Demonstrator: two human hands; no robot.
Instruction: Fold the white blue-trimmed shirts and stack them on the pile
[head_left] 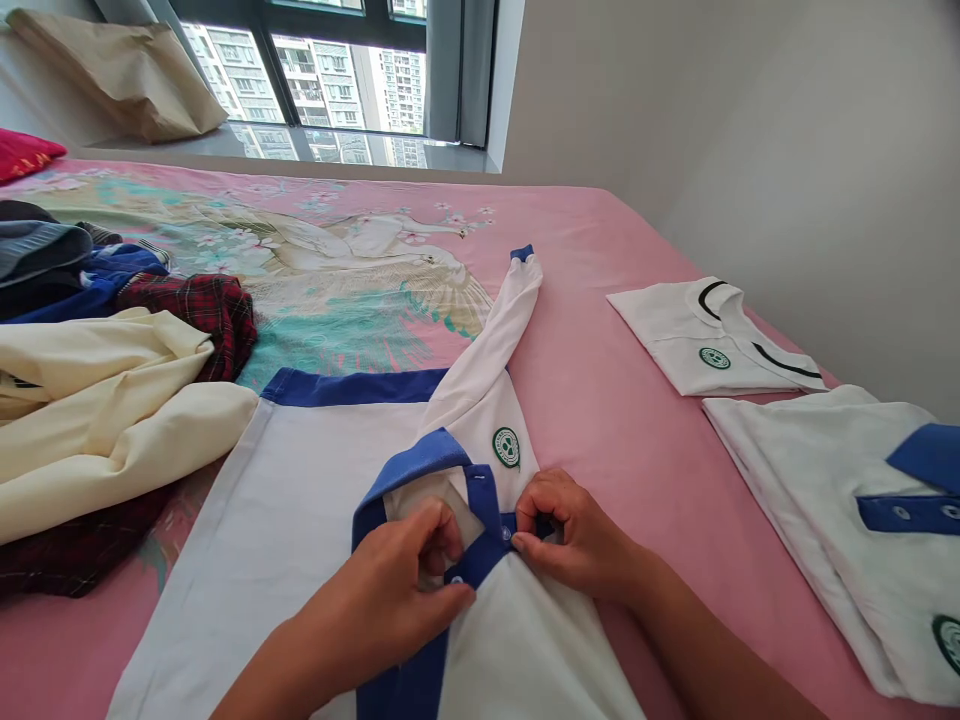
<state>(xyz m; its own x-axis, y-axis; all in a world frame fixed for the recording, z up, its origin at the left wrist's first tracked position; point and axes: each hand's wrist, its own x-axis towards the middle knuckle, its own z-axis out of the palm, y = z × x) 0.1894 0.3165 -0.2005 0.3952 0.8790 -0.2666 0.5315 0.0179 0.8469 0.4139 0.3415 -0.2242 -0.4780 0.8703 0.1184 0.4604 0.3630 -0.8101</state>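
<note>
A white polo shirt (300, 500) with a blue collar, blue placket and a green badge lies flat on the pink bed in front of me. My left hand (390, 600) pinches the blue placket (480, 540) just below the collar, fingers closed on the fabric. My right hand (574, 535) pinches the other side of the placket at a small white button. One sleeve (502, 320) stretches away toward the far side of the bed.
Two folded white shirts lie at the right: one with black trim (712, 340), one with a blue collar (847, 520). A heap of clothes, cream (97, 420), red plaid (202, 310) and dark blue, sits at the left. The pink printed bedsheet (600, 400) ends near a grey wall and a window.
</note>
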